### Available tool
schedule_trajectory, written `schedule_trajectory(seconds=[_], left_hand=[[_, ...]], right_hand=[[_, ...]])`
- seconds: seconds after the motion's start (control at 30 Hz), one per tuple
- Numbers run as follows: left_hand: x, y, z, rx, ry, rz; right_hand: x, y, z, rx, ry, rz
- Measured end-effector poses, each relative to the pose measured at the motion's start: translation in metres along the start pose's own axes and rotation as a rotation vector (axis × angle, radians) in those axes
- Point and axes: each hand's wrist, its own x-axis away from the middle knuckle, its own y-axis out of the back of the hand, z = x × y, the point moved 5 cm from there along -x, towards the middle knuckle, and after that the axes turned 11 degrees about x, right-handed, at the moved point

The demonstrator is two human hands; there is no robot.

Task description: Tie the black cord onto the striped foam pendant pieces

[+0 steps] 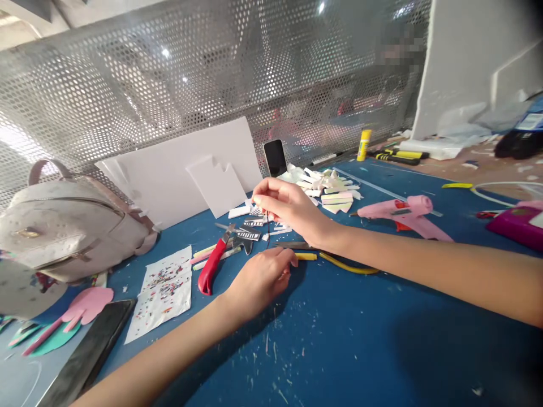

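Observation:
My right hand point(288, 208) hovers over the blue table point(339, 328) with fingers pinched on a thin dark stick point(268, 229) that hangs down. Under it lie small black-and-white striped pieces point(250, 229). My left hand point(261, 278) rests on the table, fingers curled, touching a short yellow stick point(306, 256) beside a yellow-handled tool point(348, 265). What the left fingers hold, if anything, is hidden. A red utility knife point(212, 261) lies just left of that hand.
A pink glue gun point(403, 213) lies to the right, with a pile of foam scraps point(331, 189) behind it. White foam boards point(186, 169) and a phone point(275, 157) lean on the perforated metal screen. A white bag point(68, 226), paper sheet point(163, 291) and pink cutouts point(80, 311) sit left.

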Motion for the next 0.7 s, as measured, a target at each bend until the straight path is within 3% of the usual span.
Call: schedule_trajectory(seconds=[0.13,0.2,0.37,0.57,0.7], left_hand=[[0.028,0.013,0.005,0.179,0.084,-0.087],[0.048,0.020,0.010,0.424,0.198,-0.202],[0.096,0.024,0.032,0.730,0.429,-0.418],[0.124,0.028,0.052,0.848,0.394,-0.645],[0.126,0.030,0.054,0.915,0.382,-0.700]], right_hand=[[-0.002,0.004,0.000,0.008,-0.013,-0.015],[0.000,0.000,-0.004,0.023,-0.031,-0.007],[0.022,-0.030,-0.025,0.084,-0.111,0.119],[0.058,-0.066,-0.043,0.225,-0.198,0.369],[0.064,-0.069,-0.043,0.354,-0.106,0.414]])
